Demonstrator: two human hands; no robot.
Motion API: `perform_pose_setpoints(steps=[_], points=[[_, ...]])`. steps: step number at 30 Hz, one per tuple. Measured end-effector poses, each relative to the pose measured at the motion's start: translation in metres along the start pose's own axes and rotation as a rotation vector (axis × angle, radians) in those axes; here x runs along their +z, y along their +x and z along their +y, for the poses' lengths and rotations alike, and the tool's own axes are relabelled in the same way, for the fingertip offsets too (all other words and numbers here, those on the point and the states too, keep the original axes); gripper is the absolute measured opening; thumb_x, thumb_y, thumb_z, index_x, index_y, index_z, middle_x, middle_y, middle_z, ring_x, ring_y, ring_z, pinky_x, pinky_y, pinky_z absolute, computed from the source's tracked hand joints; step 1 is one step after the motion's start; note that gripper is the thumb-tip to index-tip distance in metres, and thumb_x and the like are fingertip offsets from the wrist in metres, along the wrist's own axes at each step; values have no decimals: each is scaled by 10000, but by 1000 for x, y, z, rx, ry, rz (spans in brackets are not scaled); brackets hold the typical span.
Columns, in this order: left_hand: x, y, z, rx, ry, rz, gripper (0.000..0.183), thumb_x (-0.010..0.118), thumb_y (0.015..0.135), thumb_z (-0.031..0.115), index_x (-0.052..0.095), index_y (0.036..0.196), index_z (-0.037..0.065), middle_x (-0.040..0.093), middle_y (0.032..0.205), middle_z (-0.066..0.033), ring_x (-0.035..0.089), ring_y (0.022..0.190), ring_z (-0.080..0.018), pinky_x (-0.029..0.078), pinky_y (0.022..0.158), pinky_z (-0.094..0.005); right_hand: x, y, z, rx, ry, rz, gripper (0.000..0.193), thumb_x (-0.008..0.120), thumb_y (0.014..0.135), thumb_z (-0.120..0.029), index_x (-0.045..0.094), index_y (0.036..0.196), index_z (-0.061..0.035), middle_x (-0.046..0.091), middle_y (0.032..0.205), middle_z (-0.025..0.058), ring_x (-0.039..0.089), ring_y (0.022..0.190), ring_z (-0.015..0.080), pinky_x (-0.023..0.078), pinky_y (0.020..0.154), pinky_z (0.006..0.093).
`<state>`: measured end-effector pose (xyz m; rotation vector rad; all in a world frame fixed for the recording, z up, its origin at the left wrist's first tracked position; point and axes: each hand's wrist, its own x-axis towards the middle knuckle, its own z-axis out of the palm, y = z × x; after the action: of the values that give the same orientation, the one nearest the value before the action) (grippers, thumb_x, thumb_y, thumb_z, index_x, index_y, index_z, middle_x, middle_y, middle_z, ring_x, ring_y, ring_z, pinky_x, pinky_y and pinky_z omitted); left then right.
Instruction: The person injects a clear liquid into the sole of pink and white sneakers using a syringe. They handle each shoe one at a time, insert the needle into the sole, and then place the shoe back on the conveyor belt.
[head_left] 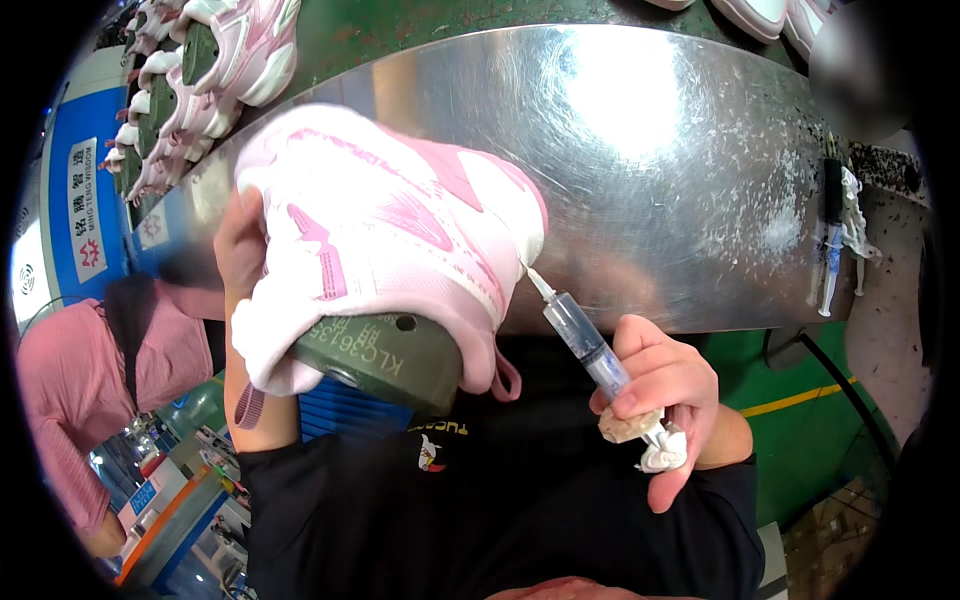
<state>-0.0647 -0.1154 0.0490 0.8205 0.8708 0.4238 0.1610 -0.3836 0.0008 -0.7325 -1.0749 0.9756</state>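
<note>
A pink and white sneaker upper (400,210) is stretched over a dark green shoe last (385,362), tilted above the metal table. My left hand (240,245) grips its left side, most of the fingers hidden behind it. In my right hand (668,385) is a clear syringe (590,345) with a tapered white nozzle, whose tip meets the lower edge of the upper at its right side. Whitish clumps of residue cling around the syringe's rear end, by my fingers. A pink pull loop (508,380) hangs from the upper beside the last.
Under the shoe lies a curved, scratched metal tabletop (700,200) with white smears. More pink and white shoes on lasts (200,100) line the far left. Another syringe (832,265) hangs at the table's right edge. A person in a pink top (110,370) is at the left.
</note>
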Motion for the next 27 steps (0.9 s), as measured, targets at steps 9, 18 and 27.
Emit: perform_pose_setpoints(steps=[9, 18, 27], points=[[-12, -42, -13, 682, 1001, -101, 607, 704, 677, 42, 476, 1228, -72, 527, 1246, -213, 527, 1149, -294, 415, 987, -392, 7, 17, 9, 34, -77, -2, 700, 832, 590, -481, 612, 1061, -11, 687, 926, 45, 582, 727, 171, 338, 656, 292], [-35, -105, -58, -142, -163, 410, 795, 761, 658, 116, 373, 1342, -3, 435, 1358, -172, 464, 1232, -306, 380, 1032, -436, 19, 17, 8, 43, -114, -9, 701, 847, 586, -432, 596, 1082, -4, 685, 932, 51, 585, 724, 170, 342, 654, 297], [10, -107, -97, -71, -280, -55, 785, 713, 719, 129, 305, 1381, 21, 458, 1323, -159, 495, 1190, -304, 406, 1002, -455, 30, 19, -2, 88, -164, 9, 711, 852, 557, -463, 624, 1044, 3, 672, 922, 55, 433, 639, 193, 344, 605, 291]])
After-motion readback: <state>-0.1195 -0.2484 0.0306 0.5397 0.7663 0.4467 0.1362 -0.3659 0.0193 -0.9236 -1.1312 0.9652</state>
